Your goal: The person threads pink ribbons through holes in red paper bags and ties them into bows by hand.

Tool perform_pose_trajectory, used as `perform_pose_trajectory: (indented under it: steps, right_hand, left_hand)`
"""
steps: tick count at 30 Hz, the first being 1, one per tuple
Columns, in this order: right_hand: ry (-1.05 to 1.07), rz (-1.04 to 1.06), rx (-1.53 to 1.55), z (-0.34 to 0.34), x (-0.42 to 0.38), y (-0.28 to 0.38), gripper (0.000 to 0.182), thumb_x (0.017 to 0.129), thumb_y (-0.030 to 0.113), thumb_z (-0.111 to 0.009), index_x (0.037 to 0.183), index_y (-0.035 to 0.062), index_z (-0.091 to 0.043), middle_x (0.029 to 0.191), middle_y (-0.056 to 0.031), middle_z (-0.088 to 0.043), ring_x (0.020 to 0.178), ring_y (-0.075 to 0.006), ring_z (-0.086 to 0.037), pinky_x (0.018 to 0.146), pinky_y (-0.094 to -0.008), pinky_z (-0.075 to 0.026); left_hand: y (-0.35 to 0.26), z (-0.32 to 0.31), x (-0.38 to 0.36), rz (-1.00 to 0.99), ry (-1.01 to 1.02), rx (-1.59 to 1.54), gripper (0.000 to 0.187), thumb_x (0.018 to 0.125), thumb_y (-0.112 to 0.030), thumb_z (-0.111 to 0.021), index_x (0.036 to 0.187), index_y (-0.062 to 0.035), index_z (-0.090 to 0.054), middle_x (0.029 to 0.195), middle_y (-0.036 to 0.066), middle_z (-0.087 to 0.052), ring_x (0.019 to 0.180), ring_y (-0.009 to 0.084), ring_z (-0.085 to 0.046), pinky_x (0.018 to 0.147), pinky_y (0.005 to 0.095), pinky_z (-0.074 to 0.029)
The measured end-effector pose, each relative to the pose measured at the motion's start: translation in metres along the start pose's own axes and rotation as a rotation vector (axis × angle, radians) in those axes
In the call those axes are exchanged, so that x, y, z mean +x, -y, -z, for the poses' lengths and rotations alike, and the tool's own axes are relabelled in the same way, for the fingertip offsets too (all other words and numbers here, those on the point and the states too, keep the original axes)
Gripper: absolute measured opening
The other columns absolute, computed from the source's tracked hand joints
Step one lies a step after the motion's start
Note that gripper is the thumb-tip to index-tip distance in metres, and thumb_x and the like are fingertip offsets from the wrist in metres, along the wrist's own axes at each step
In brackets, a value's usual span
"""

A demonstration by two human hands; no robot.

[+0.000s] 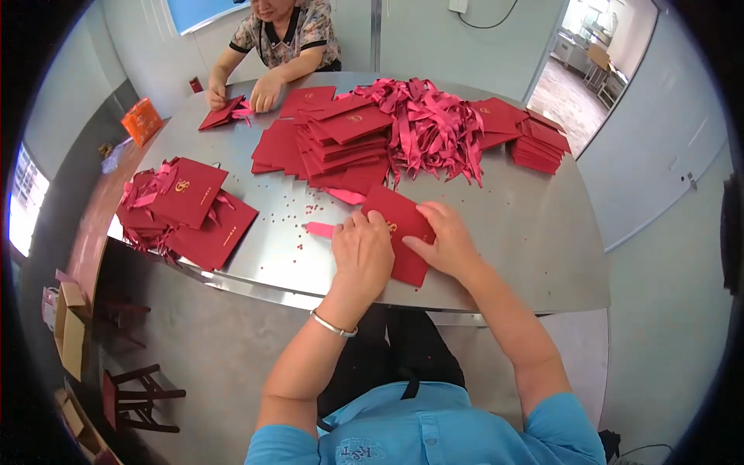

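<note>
A flat red paper gift bag (409, 265) with a gold emblem lies tilted near the table's front edge. My left hand (362, 252) is closed over its left side, fingers curled at the edge. A pink ribbon (319, 229) sticks out to the left from beneath that hand; whether the fingers pinch it is hidden. My right hand (449, 242) grips the bag's right side, thumb on top and the other fingers along the upper right edge. Just beyond lie a stack of flat red bags (341, 147) and a heap of loose pink ribbons (434, 128).
Bags with ribbons attached (186, 190) are piled at the left edge. More red bags (539, 143) are stacked at the right. Tiny red paper dots (300, 247) are scattered on the metal table (535, 240). Across it, a person (283, 46) handles a bag. A stool (143, 399) stands lower left.
</note>
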State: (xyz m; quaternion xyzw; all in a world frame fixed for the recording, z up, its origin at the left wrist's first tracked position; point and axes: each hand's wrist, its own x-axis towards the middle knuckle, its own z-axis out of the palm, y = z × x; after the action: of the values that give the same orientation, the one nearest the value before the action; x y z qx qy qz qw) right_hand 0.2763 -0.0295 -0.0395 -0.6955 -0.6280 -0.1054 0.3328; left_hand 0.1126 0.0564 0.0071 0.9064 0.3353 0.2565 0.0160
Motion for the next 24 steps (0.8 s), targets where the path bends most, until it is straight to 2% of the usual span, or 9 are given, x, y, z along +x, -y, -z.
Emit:
perform_pose_trajectory:
  steps: [2,3,6,9,11,14,19,22,24]
  right_hand:
    - [-0.013,-0.053,0.019,0.002,-0.005,0.003,0.060,0.071,0.029,-0.079,0.117,0.0008,-0.055,0.118,-0.0171,-0.056,0.109,-0.0361,-0.053,0.095,-0.0422,-0.043]
    - [-0.047,-0.043,0.017,0.000,-0.005,0.002,0.057,0.069,0.029,-0.080,0.113,0.0014,-0.056,0.116,-0.0166,-0.056,0.106,-0.0361,-0.054,0.093,-0.0424,-0.043]
    - [-0.056,-0.130,0.002,-0.001,-0.002,0.001,0.056,0.067,0.034,-0.081,0.108,0.0013,-0.059,0.108,-0.0153,-0.057,0.104,-0.0335,-0.054,0.092,-0.0413,-0.043]
    - [-0.026,-0.226,-0.017,0.003,0.003,0.005,0.058,0.064,0.035,-0.082,0.106,0.0021,-0.060,0.105,-0.0144,-0.058,0.103,-0.0332,-0.054,0.091,-0.0412,-0.044]
    - [-0.037,-0.213,-0.017,0.002,0.004,0.002,0.057,0.064,0.034,-0.083,0.106,0.0027,-0.060,0.104,-0.0146,-0.058,0.102,-0.0334,-0.055,0.090,-0.0412,-0.044]
    - [-0.037,-0.226,0.004,0.003,0.005,0.003,0.053,0.064,0.032,-0.083,0.103,0.0030,-0.061,0.103,-0.0152,-0.059,0.101,-0.0335,-0.055,0.088,-0.0409,-0.045]
    - [0.010,-0.208,-0.022,0.006,0.019,-0.013,0.037,0.070,0.027,-0.079,0.093,0.0020,-0.064,0.099,-0.0150,-0.062,0.098,-0.0319,-0.058,0.084,-0.0399,-0.047]
    - [0.206,-0.332,0.090,0.005,0.053,-0.031,0.027,0.076,0.023,-0.074,0.090,0.0015,-0.065,0.094,-0.0142,-0.063,0.091,-0.0315,-0.061,0.079,-0.0395,-0.049]
    - [-0.011,0.012,-0.087,-0.007,0.080,-0.034,0.024,0.079,0.024,-0.071,0.086,0.0019,-0.065,0.087,-0.0149,-0.064,0.086,-0.0311,-0.062,0.076,-0.0414,-0.050]
  left_hand:
    - [0.001,-0.009,0.008,0.054,0.221,0.068,0.010,0.080,-0.014,-0.060,0.083,-0.0053,-0.057,0.084,0.015,-0.062,0.081,0.0298,-0.064,0.072,0.0383,-0.047]
    - [0.001,-0.012,0.011,0.043,0.219,0.064,0.010,0.080,-0.014,-0.060,0.083,-0.0053,-0.057,0.084,0.015,-0.062,0.081,0.0298,-0.064,0.072,0.0383,-0.047]
    - [0.002,-0.020,0.019,-0.027,0.062,0.123,0.009,0.078,-0.012,-0.061,0.084,-0.0061,-0.057,0.078,0.013,-0.062,0.074,0.0283,-0.065,0.068,0.0378,-0.048]
    - [0.012,-0.022,0.040,-0.030,-0.079,0.020,0.023,0.077,-0.020,-0.069,0.084,-0.0028,-0.056,0.076,0.017,-0.064,0.074,0.0329,-0.065,0.066,0.0452,-0.050]
    - [0.020,-0.021,0.056,0.093,0.111,-0.184,0.027,0.073,-0.022,-0.073,0.083,-0.0004,-0.061,0.080,0.020,-0.066,0.079,0.0345,-0.066,0.069,0.0458,-0.051]
    - [0.042,-0.030,0.074,0.098,0.248,-0.339,0.026,0.071,-0.023,-0.074,0.082,-0.0005,-0.066,0.083,0.020,-0.067,0.082,0.0353,-0.066,0.074,0.0440,-0.052]
    - [0.067,-0.062,0.076,0.048,0.285,-0.586,0.020,0.070,-0.018,-0.075,0.080,-0.0018,-0.070,0.078,0.020,-0.067,0.074,0.0334,-0.067,0.067,0.0402,-0.052]
    - [0.071,-0.071,0.074,0.146,0.374,-0.900,0.020,0.071,-0.016,-0.075,0.082,-0.0009,-0.069,0.076,0.020,-0.067,0.070,0.0323,-0.066,0.065,0.0397,-0.051]
    - [0.068,-0.063,0.075,0.153,0.368,-0.878,0.020,0.072,-0.017,-0.075,0.081,-0.0001,-0.069,0.075,0.020,-0.066,0.069,0.0315,-0.066,0.065,0.0394,-0.051]
